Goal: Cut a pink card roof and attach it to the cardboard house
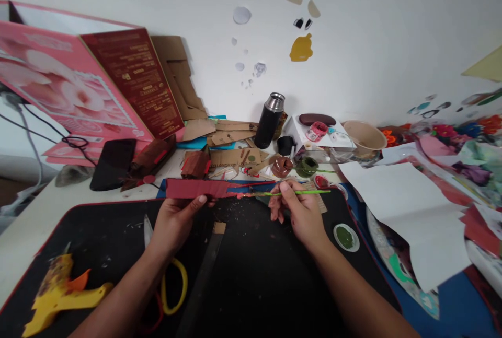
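Note:
My left hand (178, 218) grips a long strip painted dull red (196, 189), thumb on its front face. The strip's right end is narrower and ragged. In my right hand (296, 207) is a thin paintbrush with a green handle (314, 191), pinched between thumb and fingers. Its reddish tip meets or nearly meets the strip's right end. Behind the brush stand an open jar of reddish-brown paint (282, 166) and an open jar of green paint (306, 166). Below my right hand lies a small white lid with green paint (346, 237).
A yellow glue gun (58, 296) and yellow-handled scissors (174, 286) lie on the black mat (266, 286). Behind are a phone (113, 164), a black thermos (269, 121), cardboard scraps (235, 134) and a pink box (78, 82). White paper (408, 218) covers the right side.

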A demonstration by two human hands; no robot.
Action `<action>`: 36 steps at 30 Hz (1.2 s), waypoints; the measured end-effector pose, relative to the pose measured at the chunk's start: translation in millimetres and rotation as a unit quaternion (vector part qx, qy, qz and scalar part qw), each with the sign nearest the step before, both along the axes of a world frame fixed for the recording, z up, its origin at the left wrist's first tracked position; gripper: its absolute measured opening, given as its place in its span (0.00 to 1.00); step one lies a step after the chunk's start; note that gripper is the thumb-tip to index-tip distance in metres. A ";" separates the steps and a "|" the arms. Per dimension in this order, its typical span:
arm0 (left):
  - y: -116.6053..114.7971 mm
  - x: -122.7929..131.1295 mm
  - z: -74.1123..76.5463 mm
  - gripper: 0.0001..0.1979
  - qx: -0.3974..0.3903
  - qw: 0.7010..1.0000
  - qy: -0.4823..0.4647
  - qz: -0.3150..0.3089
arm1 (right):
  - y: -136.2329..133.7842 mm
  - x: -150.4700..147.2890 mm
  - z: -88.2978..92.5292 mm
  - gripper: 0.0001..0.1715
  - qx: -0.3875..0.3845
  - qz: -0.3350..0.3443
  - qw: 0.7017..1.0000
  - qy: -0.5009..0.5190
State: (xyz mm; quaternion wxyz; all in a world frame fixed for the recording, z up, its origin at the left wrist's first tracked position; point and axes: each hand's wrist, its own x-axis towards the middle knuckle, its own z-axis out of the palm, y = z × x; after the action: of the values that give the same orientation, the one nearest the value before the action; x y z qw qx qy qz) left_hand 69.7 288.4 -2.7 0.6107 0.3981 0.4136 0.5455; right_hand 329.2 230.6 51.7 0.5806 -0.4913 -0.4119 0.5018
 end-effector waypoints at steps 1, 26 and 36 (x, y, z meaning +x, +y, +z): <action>0.3 -0.6 -1.0 0.15 0.002 1.000 0.003 -0.002 | -0.5 1.3 -0.3 0.24 0.002 -0.004 1.000 0.003; 0.7 4.3 9.4 0.18 -0.049 0.998 -0.028 -0.001 | 0.1 -11.9 -0.9 0.22 0.023 0.008 0.999 0.042; -0.6 7.0 15.5 0.20 -0.074 0.997 -0.013 -0.017 | 1.7 -19.0 0.4 0.23 0.023 0.015 0.999 0.033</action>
State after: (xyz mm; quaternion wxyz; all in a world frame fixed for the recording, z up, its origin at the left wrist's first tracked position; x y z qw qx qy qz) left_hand 76.7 287.8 12.8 0.6531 0.3510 0.4380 0.5083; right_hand 310.3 232.3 52.1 0.5975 -0.4549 -0.4107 0.5171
